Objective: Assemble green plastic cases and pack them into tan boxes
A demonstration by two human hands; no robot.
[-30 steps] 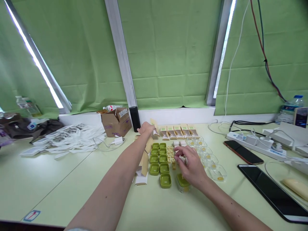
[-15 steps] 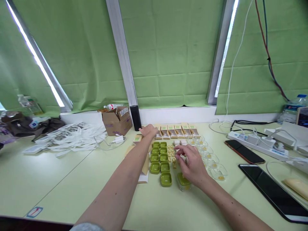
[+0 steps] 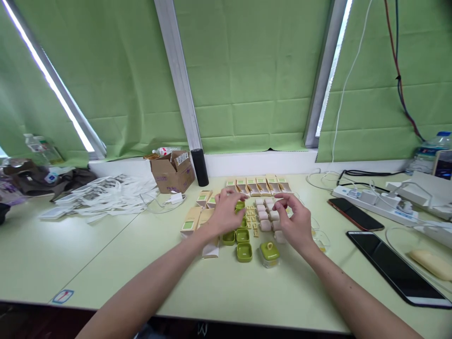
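Both my hands hover over small parts laid out in rows on the pale green table [image 3: 106,263]. My left hand [image 3: 228,213] is above the green lids [image 3: 243,252], fingers loosely bent and apart, with nothing visible in them. My right hand [image 3: 295,220] is beside the small white blocks [image 3: 265,217]. Its thumb and fingers are pinched together, and what they hold is hidden. Between my hands lie tiny tan pieces [image 3: 251,219]. A clear box with a green lid [image 3: 270,252] stands in front of my right hand. Clear containers [image 3: 320,241] show behind it.
A row of open tan cartons [image 3: 257,184] stands at the back, with flat cartons [image 3: 192,220] to the left. Farther off are a cardboard box [image 3: 172,175], a black cylinder [image 3: 199,167], a white strap pile [image 3: 102,195], two phones [image 3: 355,214] [image 3: 395,268] and a power strip [image 3: 374,205].
My left hand has drawn back from the far cartons to above the green lids. My right hand has moved away from the lidded box toward the white blocks, now uncovered.
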